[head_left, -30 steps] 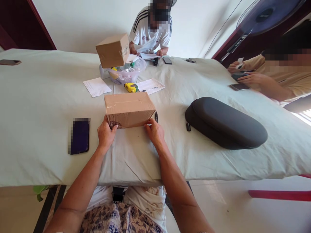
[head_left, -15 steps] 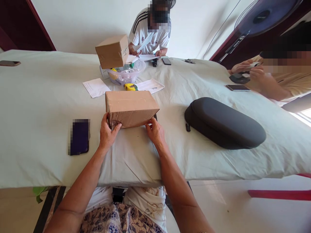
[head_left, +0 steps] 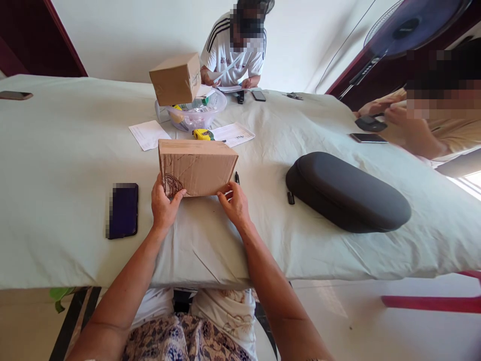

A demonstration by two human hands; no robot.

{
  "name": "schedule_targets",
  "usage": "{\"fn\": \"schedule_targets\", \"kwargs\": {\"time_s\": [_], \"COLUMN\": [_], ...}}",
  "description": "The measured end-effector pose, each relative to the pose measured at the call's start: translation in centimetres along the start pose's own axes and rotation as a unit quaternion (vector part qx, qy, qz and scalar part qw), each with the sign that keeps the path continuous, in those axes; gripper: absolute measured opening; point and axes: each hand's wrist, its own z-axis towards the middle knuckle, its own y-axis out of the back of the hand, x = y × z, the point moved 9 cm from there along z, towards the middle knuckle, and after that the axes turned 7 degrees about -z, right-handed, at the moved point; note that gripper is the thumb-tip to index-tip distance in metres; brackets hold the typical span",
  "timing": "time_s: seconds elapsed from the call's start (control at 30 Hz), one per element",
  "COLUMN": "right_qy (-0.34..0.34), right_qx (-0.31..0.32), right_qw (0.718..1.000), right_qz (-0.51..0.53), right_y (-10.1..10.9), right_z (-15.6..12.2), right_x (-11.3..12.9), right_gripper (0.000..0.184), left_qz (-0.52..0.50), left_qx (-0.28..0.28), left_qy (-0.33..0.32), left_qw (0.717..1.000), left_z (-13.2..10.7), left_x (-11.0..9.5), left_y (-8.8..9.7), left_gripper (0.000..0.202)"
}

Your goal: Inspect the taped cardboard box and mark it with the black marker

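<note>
The left hand (head_left: 163,203) and right hand (head_left: 235,203) grip the cardboard box (head_left: 201,173) by its lower corners — pale cloth (head_left: 205,240) runs from there to the worktop's (head_left: 319,258) near edge. Beyond, a translucent basin (head_left: 215,109) holds clear plastic.

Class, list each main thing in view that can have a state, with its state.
Near brown rectangular cardboard box: visible sides closed
Left grip: holding the near box
Right grip: holding the near box
Far brown cardboard box: visible sides closed
Long rounded black case: closed
Translucent lilac plastic basin: open, holding items
Slim black pen: cap state unclear
Dark rectangular phone: screen state unclear
Yellow tape measure: blade state unclear
Round dark fan: running or not unclear
</note>
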Motion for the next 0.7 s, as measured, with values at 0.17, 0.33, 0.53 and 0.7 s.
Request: {"fn": "schedule_targets", "kwargs": {"time_s": [0.17,0.33,0.53,0.7], "right_qy": [0.002,0.003,0.007,-0.009], "right_qx": [-0.018,-0.059,-0.08,-0.069], "right_qw": [1.0,0.996,0.993,0.997], "right_qz": [0.026,-0.061,-0.085,-0.03], "right_y": [0.4,0.6,0.3,0.3], "right_z": [-0.1,-0.7,-1.2,-0.8], "right_x": [0.5,1.0,1.0,0.4], "right_gripper": [0.04,0.061,0.072,0.064], "left_qz": [0.028,0.008,-0.017,-0.017], "left_qx": [-0.026,-0.022,-0.011,-0.011], "left_qy": [-0.011,0.009,-0.001,0.011], "left_qw": [0.999,1.0,1.0,1.0], "left_z": [0.0,-0.4,-0.8,-0.6], "left_x": [-0.6,-0.4,-0.4,-0.2], "left_y": [0.7,0.0,-0.8,-0.6], "left_gripper": [0.072,0.09,0.101,0.094]}}
